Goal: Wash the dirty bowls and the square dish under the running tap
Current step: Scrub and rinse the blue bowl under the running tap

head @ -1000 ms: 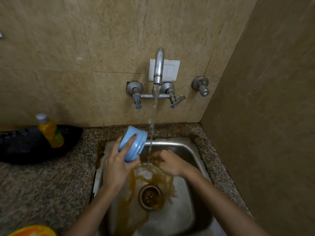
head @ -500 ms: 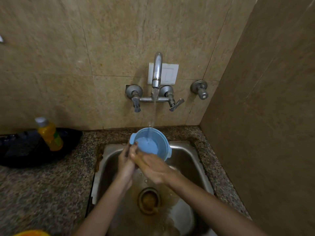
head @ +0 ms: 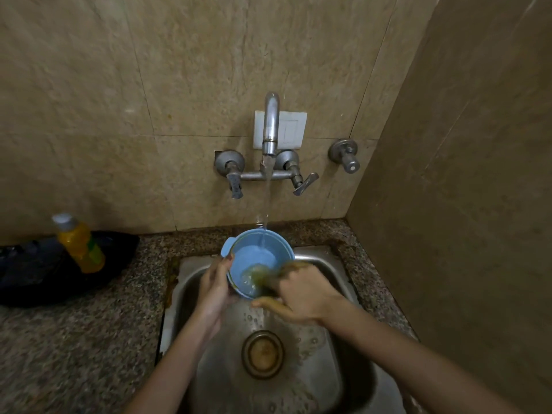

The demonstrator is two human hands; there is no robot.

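Blue bowl (head: 256, 256), right hand (head: 304, 294) now inside

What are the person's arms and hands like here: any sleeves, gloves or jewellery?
Both forearms are bare to the frame edge, no sleeves in view. The left hand and right hand wear no gloves; no ring, watch or bangle shows. Brownish residue smears the blurred right fingers.

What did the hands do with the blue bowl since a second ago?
The left hand turned the blue bowl from its side to open-side up, under the water. The right hand rose from low in the sink and reaches its blurred fingers into the bowl. Unchanged: the left hand holds the bowl, the tap runs, the yellow bottle stays put.
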